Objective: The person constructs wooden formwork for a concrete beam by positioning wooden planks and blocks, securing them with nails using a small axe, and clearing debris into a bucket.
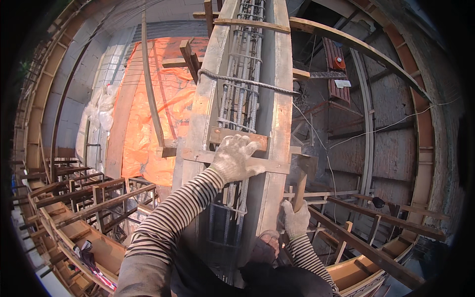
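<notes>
My left hand (234, 159), in a pale knitted glove, holds a short wooden block (216, 135) that lies across the trough of a long timber form. Its fingers bend over the block, and the thumb reaches onto a thin wooden slat (276, 166) just nearer to me. The slat spans both side boards of the form. My right hand (297, 220), gloved as well, is closed round the wooden handle of a hatchet (303, 171), held upright just right of the form. Steel reinforcing bars (240, 106) tied with stirrups run along inside the trough, partly hidden under my left hand.
A bent steel bar (247, 83) and a wooden strip (252, 24) cross the form farther off. Left lies an orange tarp (161, 99). Timber framing (106, 205) stands below on both sides. A white cord (376, 129) hangs at right, with a foot (269, 241) beside the form.
</notes>
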`<state>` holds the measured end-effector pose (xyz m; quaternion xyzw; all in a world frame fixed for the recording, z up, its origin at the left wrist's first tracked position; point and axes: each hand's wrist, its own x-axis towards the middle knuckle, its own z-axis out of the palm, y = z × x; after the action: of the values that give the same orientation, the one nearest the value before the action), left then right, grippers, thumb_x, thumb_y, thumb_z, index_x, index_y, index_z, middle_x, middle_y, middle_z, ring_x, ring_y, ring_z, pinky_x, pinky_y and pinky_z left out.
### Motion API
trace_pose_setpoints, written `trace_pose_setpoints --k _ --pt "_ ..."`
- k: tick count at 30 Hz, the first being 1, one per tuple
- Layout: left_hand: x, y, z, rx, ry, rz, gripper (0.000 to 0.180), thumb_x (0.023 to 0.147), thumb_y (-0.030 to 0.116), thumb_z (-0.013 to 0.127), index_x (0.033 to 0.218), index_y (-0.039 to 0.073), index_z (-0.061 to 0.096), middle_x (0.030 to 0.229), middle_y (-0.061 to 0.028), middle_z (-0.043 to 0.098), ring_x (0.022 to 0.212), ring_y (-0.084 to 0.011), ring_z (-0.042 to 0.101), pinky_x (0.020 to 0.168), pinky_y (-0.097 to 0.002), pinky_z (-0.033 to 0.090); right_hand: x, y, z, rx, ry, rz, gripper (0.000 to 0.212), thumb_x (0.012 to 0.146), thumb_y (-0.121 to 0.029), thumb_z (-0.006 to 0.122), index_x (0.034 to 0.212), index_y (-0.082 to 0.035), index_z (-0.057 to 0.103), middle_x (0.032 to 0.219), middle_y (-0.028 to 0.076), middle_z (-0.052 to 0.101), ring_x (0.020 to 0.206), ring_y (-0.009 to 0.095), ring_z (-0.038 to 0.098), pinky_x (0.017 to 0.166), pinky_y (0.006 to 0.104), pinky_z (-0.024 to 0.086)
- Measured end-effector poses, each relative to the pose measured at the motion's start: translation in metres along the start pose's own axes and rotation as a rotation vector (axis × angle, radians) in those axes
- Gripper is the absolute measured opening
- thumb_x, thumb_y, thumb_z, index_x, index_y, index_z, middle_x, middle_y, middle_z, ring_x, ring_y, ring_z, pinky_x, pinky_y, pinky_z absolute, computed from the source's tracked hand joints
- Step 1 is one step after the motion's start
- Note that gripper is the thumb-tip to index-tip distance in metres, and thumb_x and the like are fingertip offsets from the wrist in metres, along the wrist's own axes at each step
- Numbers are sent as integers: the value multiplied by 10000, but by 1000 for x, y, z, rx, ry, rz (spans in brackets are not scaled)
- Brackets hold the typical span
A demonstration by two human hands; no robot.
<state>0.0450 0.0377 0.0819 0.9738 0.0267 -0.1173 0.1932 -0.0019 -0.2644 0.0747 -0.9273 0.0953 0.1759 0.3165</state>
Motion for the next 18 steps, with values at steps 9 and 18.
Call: trace_pose_setpoints --k 9,18 --pt "78 -142 -48 -410 67 -898 1084 860 512 753 1657 47 186 1577 -216 436 1377 -354 557 1150 -461 464 7 -40 7 340 -196 148 358 958 -242 757 1160 30 640 985 72 708 865 161 680 757 308 547" --pt "71 -155 -29 -528 86 -752 984 919 473 712 1657 65 205 1472 -202 516 1248 -313 658 993 -420 587 7 -25 46 375 48 534 488 991 -352 717 1311 -7 591 1076 106 668 917 242 686 801 403 595"
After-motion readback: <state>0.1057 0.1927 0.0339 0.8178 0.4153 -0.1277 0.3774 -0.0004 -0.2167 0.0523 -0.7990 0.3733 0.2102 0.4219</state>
